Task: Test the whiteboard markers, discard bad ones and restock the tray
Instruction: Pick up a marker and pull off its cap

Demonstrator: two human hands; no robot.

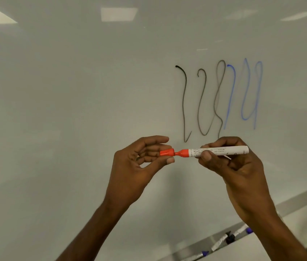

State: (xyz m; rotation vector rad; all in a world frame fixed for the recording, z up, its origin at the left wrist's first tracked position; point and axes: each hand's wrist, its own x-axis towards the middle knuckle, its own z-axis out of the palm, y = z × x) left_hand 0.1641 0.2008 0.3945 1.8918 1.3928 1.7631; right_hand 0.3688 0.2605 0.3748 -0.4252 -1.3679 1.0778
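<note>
A whiteboard [73, 91] fills nearly the whole view, and pale rectangles of ceiling light [118, 14] are reflected along its top. Right of centre it carries a looping black scribble [183, 102], with a fainter blue scribble [250, 91] touching its right side. Along the lower right edge of the board runs the grey tray [303, 199]. Several markers lie end to end in it: one with a black cap [230, 238] and two with blue ends [249, 230] [205, 253]. The right forearm crosses in front of part of the tray and hides that stretch of it.

Both hands are raised in front of the board, just below the scribbles, with a red marker [220, 150] held level between them. The left hand [139, 159] is partly curled and pinches the red cap [166, 152] between thumb and fingertips, its palm turned towards the camera. A ring shows on one finger. The right hand [233, 166] grips the white barrel, thumb in front and fingers wrapped behind, and the barrel's end sticks out to the right. A narrow red neck shows between the cap and the marker's red collar. Whether the cap is fully seated cannot be told.
</note>
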